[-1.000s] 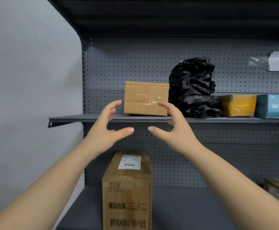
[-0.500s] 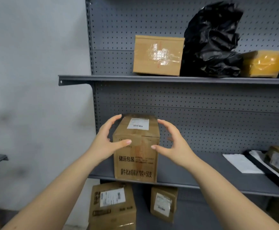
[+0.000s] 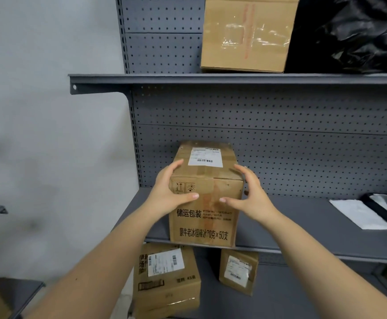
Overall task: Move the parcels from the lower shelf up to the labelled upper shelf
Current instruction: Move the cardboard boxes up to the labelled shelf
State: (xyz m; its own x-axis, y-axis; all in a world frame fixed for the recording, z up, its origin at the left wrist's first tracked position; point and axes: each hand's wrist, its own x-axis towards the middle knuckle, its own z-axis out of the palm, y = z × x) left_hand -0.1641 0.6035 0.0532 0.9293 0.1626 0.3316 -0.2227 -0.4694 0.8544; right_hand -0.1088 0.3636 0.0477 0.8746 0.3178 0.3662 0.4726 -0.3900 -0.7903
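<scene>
The parcel [image 3: 206, 224] stands upright at the front edge of the lower shelf [image 3: 303, 238], between both hands. The left hand [image 3: 164, 192] grips at its 9 o'clock and the right hand [image 3: 253, 199] at 3 o'clock. Each is spread wide, thumb on the front face, fingers curled over an upper edge.

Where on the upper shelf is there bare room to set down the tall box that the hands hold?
The upper shelf is bare from its left end to the taped box. Right of that it is crowded: the black bag sits close beside it. The middle shelf is bare between the tall box and the white paper.
</scene>
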